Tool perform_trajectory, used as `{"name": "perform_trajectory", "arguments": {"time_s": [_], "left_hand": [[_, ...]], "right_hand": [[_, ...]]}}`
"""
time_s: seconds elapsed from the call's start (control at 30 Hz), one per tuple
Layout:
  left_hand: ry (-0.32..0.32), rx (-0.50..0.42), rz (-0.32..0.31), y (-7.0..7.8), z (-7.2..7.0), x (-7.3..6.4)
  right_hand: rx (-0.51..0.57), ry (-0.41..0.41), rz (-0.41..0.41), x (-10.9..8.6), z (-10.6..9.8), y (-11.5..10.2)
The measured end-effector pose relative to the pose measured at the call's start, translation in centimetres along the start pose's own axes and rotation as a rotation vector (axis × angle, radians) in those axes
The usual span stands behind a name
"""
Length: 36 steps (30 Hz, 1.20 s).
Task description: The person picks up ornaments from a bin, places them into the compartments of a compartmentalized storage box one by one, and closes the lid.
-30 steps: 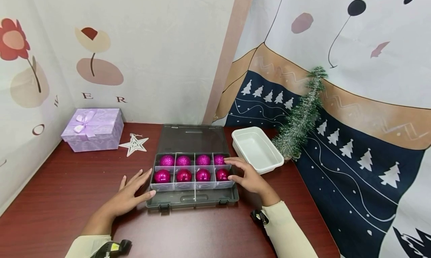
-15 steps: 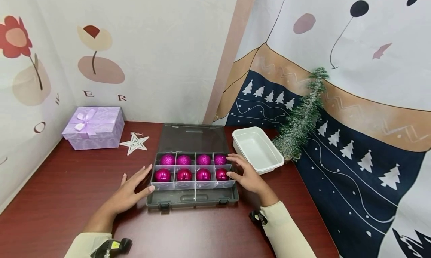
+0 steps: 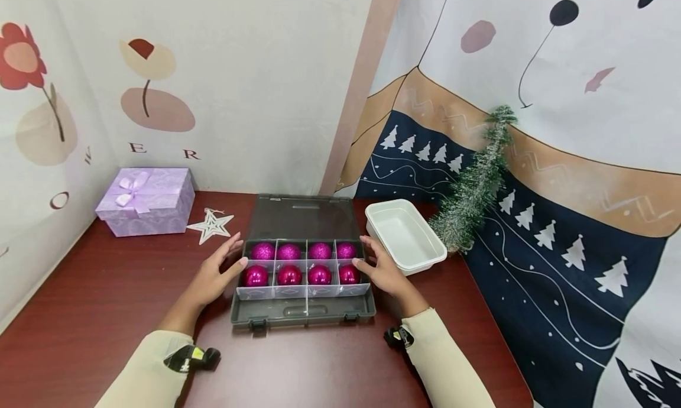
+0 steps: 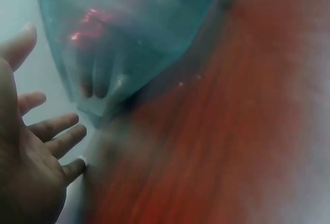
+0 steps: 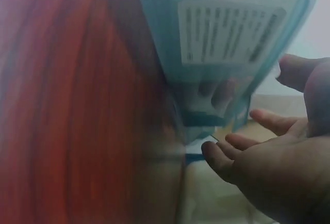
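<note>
A dark grey plastic organizer case (image 3: 305,320) stands on the table with its lid (image 3: 303,222) folded back. Inside is a clear divided tray (image 3: 271,292) with magenta Christmas balls. Glittery balls (image 3: 320,251) fill the back row, shiny balls (image 3: 320,275) the front row. My left hand (image 3: 209,281) is at the tray's left side, thumb and fingers extended. On the opposite side, my right hand (image 3: 387,273) has its thumb at the tray's right rim. Both wrist views show loosely spread fingers, on the left hand (image 4: 31,167) and the right hand (image 5: 273,162), beside translucent plastic walls.
A lilac gift box (image 3: 146,202) with a bow stands at the back left, a white star ornament (image 3: 210,225) beside it. Right of the case are a white plastic container (image 3: 407,236) and a small artificial Christmas tree (image 3: 470,195). Printed cloths hang behind the table (image 3: 298,366).
My left hand has moved up and inward, from the case's left front to the tray's side. The right hand has shifted slightly back and inward. The balls keep their places in the tray.
</note>
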<state>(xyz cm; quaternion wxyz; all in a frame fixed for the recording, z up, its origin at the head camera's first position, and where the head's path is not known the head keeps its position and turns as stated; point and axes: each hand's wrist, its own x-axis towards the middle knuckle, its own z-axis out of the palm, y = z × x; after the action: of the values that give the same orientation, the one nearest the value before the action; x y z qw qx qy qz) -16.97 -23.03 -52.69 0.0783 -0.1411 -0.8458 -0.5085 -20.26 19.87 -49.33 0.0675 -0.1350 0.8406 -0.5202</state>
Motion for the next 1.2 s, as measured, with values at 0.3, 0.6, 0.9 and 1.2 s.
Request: {"name": "perform_trajectory", "arguments": {"time_s": [0.3,0.6,0.9,1.2], "left_hand": [[-0.010,-0.108,-0.106,-1.0,1.0,2.2],[-0.123,-0.239,-0.156,-1.3,0.9,2.5],[-0.161,-0.296,-0.142,-1.6,0.8,2.5],[-0.136,-0.311,-0.078,-1.6,0.9,2.3]], "right_hand": [[0.051,0.054,0.041,1.4,1.0,0.9],[0.146,0.104,0.049,1.8,2.1,1.9],[0.232,0.145,0.059,2.0,2.3,3.0],[0.273,0.150,0.060,2.0,2.5,2.9]]}}
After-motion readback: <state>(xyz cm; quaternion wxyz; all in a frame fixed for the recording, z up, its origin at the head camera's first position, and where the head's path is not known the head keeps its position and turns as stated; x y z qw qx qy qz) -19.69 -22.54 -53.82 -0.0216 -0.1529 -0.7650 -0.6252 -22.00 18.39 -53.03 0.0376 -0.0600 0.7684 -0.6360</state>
